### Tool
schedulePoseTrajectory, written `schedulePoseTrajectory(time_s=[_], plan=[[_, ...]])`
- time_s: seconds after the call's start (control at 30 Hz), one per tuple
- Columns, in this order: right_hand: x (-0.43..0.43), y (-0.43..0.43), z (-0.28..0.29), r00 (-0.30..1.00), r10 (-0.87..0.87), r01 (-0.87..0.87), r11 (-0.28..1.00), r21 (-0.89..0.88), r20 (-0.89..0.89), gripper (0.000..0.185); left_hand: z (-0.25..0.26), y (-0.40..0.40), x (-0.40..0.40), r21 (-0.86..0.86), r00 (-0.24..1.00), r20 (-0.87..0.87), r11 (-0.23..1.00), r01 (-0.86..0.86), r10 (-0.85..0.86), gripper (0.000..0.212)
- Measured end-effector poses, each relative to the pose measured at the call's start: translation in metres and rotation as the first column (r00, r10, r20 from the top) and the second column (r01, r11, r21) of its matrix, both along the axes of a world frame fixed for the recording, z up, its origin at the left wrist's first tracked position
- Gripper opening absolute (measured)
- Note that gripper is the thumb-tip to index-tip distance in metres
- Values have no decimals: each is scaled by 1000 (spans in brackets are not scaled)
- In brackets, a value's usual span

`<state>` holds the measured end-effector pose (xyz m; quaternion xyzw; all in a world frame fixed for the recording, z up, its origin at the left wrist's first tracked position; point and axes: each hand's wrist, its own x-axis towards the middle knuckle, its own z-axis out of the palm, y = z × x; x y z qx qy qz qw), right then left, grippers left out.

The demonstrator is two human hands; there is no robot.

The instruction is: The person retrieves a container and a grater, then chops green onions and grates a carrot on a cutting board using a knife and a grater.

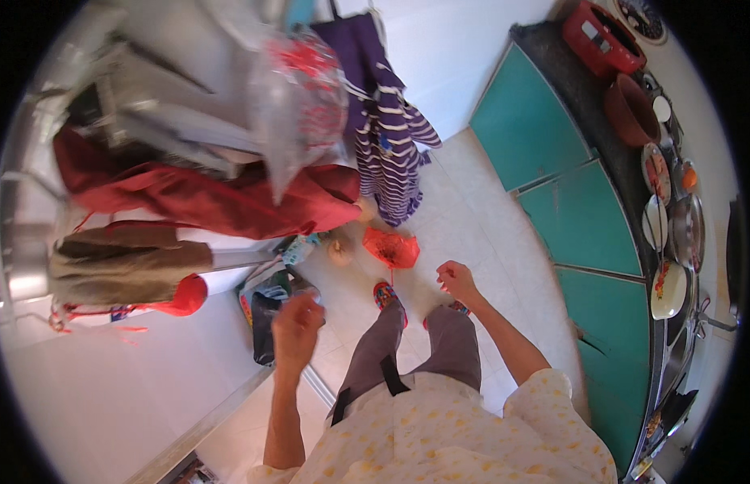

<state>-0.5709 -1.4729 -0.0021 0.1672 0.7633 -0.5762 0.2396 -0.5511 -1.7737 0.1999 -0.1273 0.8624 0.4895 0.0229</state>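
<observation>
My left hand [297, 333] hangs in the air with its fingers curled, blurred by motion. From this angle, whether anything is inside it cannot be seen. Behind it, low down, a black plastic bag [264, 327] sits among other bags by a white panel. My right hand [457, 282] is loosely closed above the tiled floor, and nothing shows in it. Just ahead of my slippered feet lies a red plastic bag [392, 248] with dark contents. A round tan object [339, 251] rests on the floor beside that bag.
On the left hang a dark red cloth [230, 202], a brown cloth [133, 263], a clear plastic bag with red print [311, 91] and a striped purple garment [390, 145]. Green cabinets [593, 218] line the right, their dark counter holding a brown pot [632, 112], plates and a metal bowl [685, 233].
</observation>
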Motion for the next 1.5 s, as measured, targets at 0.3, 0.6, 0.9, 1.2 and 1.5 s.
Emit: schedulePoseTrajectory(time_s=[0.3, 0.6, 0.9, 1.2, 1.5], plan=[[3, 45, -307, 982, 188, -182, 885, 429, 29, 35, -305, 86, 39, 209, 822, 508, 963, 172, -257, 24], [-70, 30, -571, 948, 307, -198, 783, 589, -89, 72, -497, 139, 22, 261, 783, 542, 947, 189, -305, 26], [-74, -13, -664, 949, 312, -282, 802, 527, 33, 48, -591, 130, 33, 251, 826, 491, 953, 171, -277, 24], [8, 33, -437, 889, -18, 290, 795, -533, 458, 28, -495, 111, 45, 12, 949, 313, 1000, 18, -21, 50], [28, 157, -108, 861, -71, 406, 693, -595, 504, 33, -231, 163, -5, -447, 734, 106, 627, 638, -671, 75]])
